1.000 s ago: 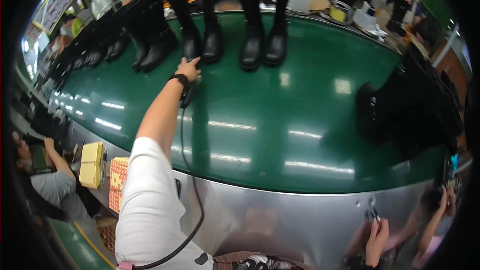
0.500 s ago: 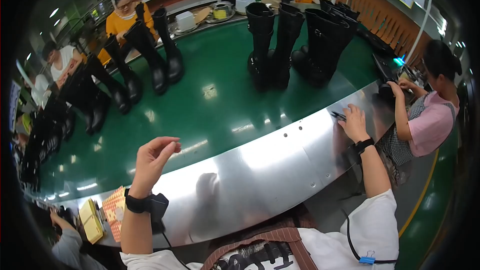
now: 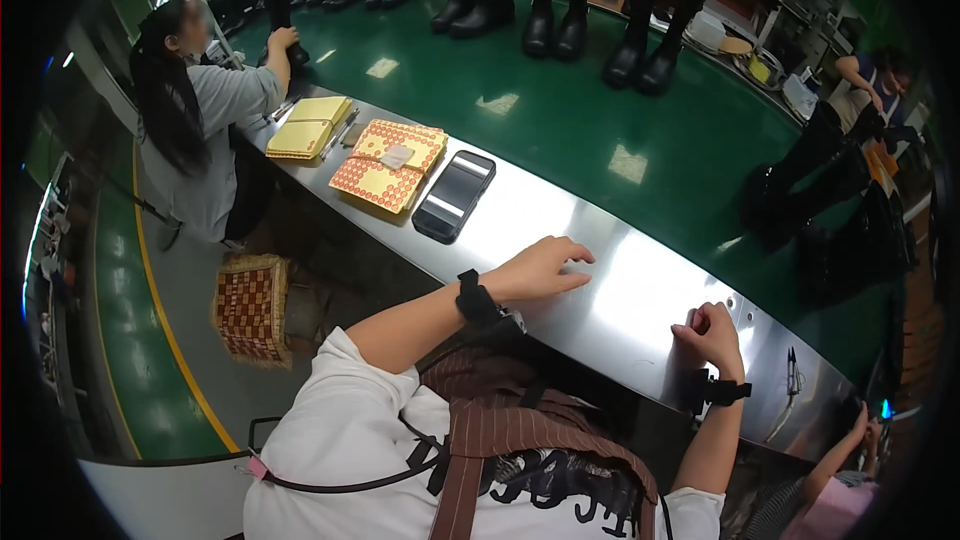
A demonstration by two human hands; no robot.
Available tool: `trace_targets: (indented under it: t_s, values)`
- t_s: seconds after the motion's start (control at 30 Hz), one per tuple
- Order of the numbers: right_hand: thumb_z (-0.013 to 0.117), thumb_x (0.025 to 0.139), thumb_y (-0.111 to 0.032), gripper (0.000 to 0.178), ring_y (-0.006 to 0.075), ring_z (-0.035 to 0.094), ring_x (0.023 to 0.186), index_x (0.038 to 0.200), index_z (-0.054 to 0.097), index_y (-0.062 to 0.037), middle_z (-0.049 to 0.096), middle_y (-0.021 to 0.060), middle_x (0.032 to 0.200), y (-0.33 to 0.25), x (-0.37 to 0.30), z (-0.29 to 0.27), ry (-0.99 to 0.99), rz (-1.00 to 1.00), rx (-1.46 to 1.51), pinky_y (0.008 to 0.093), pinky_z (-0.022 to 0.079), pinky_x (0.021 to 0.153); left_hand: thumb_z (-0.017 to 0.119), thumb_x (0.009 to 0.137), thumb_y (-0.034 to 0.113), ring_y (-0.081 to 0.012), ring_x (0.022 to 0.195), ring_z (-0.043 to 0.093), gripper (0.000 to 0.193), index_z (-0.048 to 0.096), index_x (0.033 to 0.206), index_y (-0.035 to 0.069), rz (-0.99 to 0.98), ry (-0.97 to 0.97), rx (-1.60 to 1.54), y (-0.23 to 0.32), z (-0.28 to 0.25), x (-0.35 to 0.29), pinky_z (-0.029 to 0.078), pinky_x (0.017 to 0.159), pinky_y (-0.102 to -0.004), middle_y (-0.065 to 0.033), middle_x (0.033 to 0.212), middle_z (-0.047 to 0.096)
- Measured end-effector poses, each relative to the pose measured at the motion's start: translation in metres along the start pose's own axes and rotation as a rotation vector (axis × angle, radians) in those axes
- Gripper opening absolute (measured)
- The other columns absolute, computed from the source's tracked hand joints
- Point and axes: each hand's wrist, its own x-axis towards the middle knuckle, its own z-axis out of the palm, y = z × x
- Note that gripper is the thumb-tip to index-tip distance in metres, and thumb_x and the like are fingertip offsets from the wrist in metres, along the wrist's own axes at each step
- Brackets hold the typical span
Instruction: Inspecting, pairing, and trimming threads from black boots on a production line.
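My left hand (image 3: 548,268) hovers at the bare metal ledge (image 3: 620,285), fingers stretched and thumb apart, holding nothing I can see. To its right, my right hand (image 3: 714,336) is over the same ledge with the fingers curled in toward the thumb. Whatever may be inside that curl is hidden. A slim pointed tool (image 3: 792,375) with dark tips lies on the ledge to the right of my right hand, apart from it. Left of my left hand, a black phone (image 3: 455,196) lies flat beside a stack of yellow sticker sheets with red dots (image 3: 372,183).
A plain yellow pad (image 3: 300,130) lies farther left. Black boots (image 3: 572,15) stand in pairs along the far side of the green worktop (image 3: 540,130). A co-worker in grey (image 3: 205,105) handles a boot at the left. A woven-covered stool (image 3: 250,305) stands below the ledge.
My view has turned left, bringing the phone and sticker sheets into sight. My right hand has come away from the pointed tool and curled; my left hand has opened out more.
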Motion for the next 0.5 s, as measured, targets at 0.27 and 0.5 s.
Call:
trace_targets:
  t_s: [0.27, 0.5]
  values:
    - [0.084, 0.069, -0.048, 0.055, 0.0229, 0.05, 0.07, 0.068, 0.048, -0.0059, 0.052, 0.0084, 0.077, 0.028, 0.015, 0.015, -0.015, 0.057, 0.025, 0.0347, 0.044, 0.065, 0.049, 0.096, 0.055, -0.042, 0.147, 0.02, 0.065, 0.035, 0.152, 0.023, 0.147, 0.02, 0.661, -0.043, 0.018, -0.08, 0.017, 0.118, -0.0551, -0.0231, 0.157, 0.026]
    - [0.08, 0.081, -0.036, 0.046, 0.0131, 0.048, 0.056, 0.067, 0.049, -0.0047, 0.054, 0.004, 0.061, 0.038, 0.012, 0.034, 0.089, -0.033, 0.188, 0.0308, 0.039, 0.053, 0.052, 0.097, 0.047, -0.0385, 0.142, 0.032, 0.056, 0.049, 0.143, 0.015, 0.303, 0.007, 0.495, -0.07, -0.004, -0.07, 0.027, 0.117, -0.0466, -0.0218, 0.151, 0.039]
